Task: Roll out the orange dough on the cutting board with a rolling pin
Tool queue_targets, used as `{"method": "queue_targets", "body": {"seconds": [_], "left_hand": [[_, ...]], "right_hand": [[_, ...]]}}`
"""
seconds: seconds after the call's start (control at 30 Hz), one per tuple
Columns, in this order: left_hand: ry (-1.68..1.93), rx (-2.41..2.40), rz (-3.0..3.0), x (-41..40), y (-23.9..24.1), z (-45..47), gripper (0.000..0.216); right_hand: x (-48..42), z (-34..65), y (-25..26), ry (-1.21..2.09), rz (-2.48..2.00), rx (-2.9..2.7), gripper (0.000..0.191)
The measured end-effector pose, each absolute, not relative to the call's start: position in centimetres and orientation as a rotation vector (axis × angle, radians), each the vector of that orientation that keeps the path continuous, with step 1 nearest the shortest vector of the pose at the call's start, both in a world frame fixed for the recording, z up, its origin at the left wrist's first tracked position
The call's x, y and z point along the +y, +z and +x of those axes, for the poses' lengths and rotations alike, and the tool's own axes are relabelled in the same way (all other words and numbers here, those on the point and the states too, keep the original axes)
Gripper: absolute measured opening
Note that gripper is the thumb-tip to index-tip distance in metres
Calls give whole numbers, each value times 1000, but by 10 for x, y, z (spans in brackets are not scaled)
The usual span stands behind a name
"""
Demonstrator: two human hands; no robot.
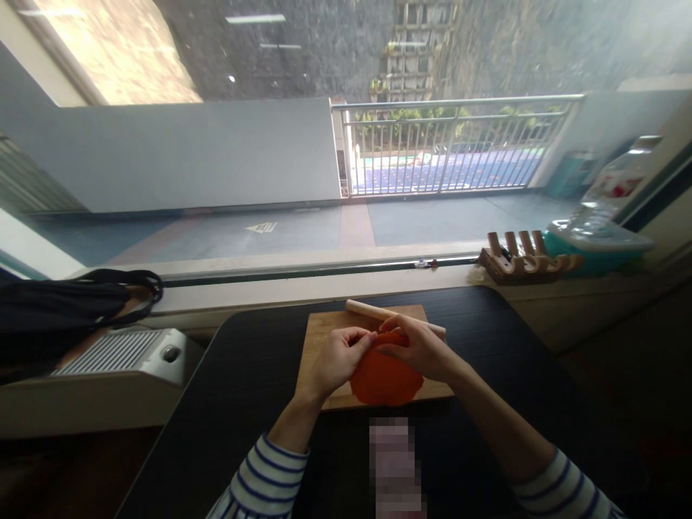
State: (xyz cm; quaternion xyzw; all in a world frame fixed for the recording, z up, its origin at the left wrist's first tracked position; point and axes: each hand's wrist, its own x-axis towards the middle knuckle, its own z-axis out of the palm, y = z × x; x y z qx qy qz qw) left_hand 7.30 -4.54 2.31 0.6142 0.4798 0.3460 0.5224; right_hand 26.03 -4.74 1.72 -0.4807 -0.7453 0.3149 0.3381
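Note:
A flat orange sheet of what looks like dough or modelling clay (387, 378) lies over the front of a wooden board (316, 342), its lower edge wavy. My left hand (342, 357) pinches the sheet's far edge between thumb and fingers. Close beside it, my right hand (416, 346) has its thumb and fingers around the same far edge, where the orange material looks raised or folded. Behind my hands a pale wooden rolling pin (373, 311) rests slantwise across the board, partly hidden by my right hand.
The board sits on a black table (243, 375). Nearer me is a blurred-out pinkish rectangle (394, 461). On the sill stand a wooden rack with pegs (519, 263), a teal-lidded box (595, 241) and a clear bottle (616, 184). A black bag (48, 317) lies at left above a white heater (124, 353).

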Motion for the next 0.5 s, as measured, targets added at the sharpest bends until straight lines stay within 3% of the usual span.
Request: {"method": "queue_targets", "body": {"seconds": [0.13,0.5], "left_hand": [[904,1161,1521,-48,21,76,36],[953,1218,1666,-49,22,80,29]], "right_hand": [[-46,262,14,836,-1194,-1874,18],[-49,261,5,939,-1166,-1831,23]]}}
